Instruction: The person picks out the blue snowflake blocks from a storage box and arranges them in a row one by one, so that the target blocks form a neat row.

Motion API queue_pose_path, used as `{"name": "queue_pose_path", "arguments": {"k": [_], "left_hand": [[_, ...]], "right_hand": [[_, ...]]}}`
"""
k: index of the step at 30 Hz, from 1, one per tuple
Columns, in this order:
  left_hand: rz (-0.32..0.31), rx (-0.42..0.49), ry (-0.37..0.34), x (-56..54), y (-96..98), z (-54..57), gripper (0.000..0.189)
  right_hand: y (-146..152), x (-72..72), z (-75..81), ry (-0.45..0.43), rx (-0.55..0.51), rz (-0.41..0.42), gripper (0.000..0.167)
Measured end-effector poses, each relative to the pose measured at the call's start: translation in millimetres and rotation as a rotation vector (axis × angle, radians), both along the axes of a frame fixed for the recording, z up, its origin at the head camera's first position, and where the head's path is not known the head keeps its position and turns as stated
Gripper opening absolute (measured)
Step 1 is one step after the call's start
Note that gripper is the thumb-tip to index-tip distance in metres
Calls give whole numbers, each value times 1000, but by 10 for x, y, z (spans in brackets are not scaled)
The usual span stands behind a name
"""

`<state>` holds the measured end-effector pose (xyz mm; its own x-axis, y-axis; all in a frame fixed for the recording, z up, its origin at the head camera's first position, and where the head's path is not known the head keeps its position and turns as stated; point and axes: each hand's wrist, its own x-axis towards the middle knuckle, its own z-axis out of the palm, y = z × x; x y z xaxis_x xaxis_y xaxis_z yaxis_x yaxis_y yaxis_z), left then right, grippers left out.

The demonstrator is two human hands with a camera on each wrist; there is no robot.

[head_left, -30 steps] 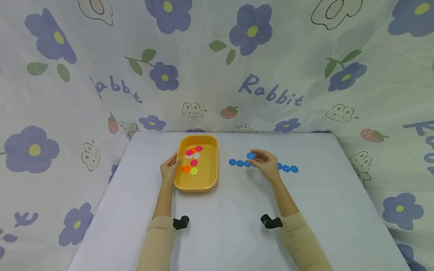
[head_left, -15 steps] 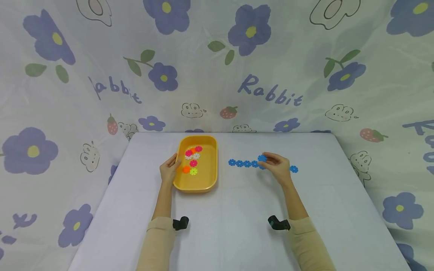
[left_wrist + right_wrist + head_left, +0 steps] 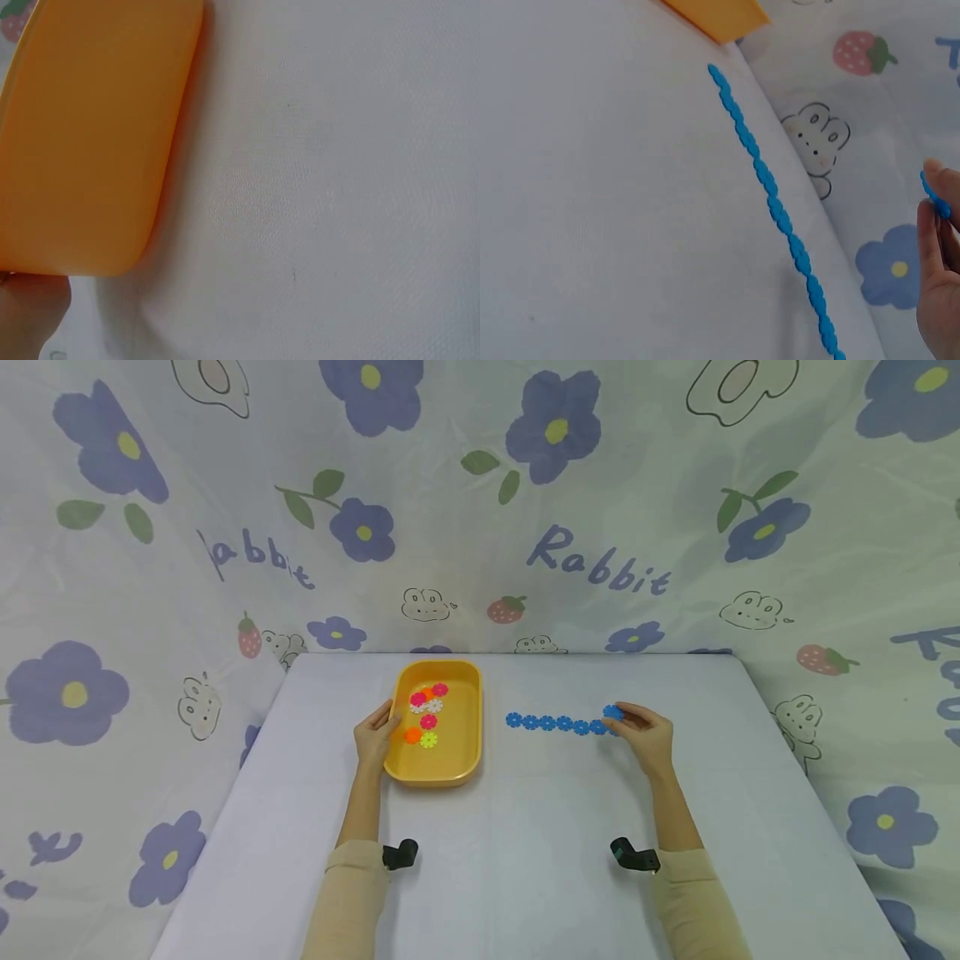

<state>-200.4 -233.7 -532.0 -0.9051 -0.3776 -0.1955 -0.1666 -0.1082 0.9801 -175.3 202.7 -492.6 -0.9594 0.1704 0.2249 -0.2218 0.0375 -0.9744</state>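
Note:
Between the thumb and fingers of my right hand (image 3: 647, 737) is pinched a blue snowflake disc (image 3: 612, 712). It is held above the right part of a row of several blue discs (image 3: 547, 723) lying on the table; the hand hides the row's right end in the head view. In the right wrist view the hand (image 3: 941, 277) and its pinched disc (image 3: 934, 196) show at the right edge, apart from the row (image 3: 767, 180). My left hand (image 3: 373, 739) grips the left rim of a yellow tray (image 3: 461, 760), thumb over the edge.
Inside the tray lie several loose discs: pink (image 3: 428, 722), orange (image 3: 412, 736), white (image 3: 435, 704) and yellow-green (image 3: 428, 740). A white cloth covers the table (image 3: 495, 860). A patterned curtain (image 3: 465, 527) hangs behind and at both sides.
My right hand, with the blue disc pinched in it, has moved rightward along the row, uncovering more of its middle. The left hand and tray stay where they were.

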Motion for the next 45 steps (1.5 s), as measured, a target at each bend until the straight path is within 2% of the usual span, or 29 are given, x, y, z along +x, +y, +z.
{"name": "queue_pose_path", "arguments": {"k": [3, 8, 13, 16, 20, 27, 33, 38, 45], "left_hand": [[-4, 3, -1, -3, -1, -4, 44], [-10, 10, -2, -8, -3, -7, 45], [-12, 6, 1, -16, -12, -5, 45], [-10, 1, 7, -19, -16, -5, 44], [-11, -5, 7, -17, -13, -5, 44], [-13, -9, 16, -20, -10, -16, 44], [-6, -1, 21, -3, 2, -15, 44], [-9, 13, 23, 10, 0, -20, 45], [-11, 25, 21, 7, -8, -20, 44]], "right_hand": [[156, 6, -86, -6, 41, -68, 35], [468, -17, -350, -64, 100, -200, 34], [741, -27, -542, -196, 254, -362, 37], [864, -18, -616, -294, 295, -416, 41], [965, 9, -694, -364, 311, -417, 44], [997, 9, -780, -366, 368, -409, 43], [976, 8, -747, -382, 433, -369, 45], [1033, 22, -757, -424, 438, -362, 51], [1018, 15, -706, -399, 467, -340, 43]]}}
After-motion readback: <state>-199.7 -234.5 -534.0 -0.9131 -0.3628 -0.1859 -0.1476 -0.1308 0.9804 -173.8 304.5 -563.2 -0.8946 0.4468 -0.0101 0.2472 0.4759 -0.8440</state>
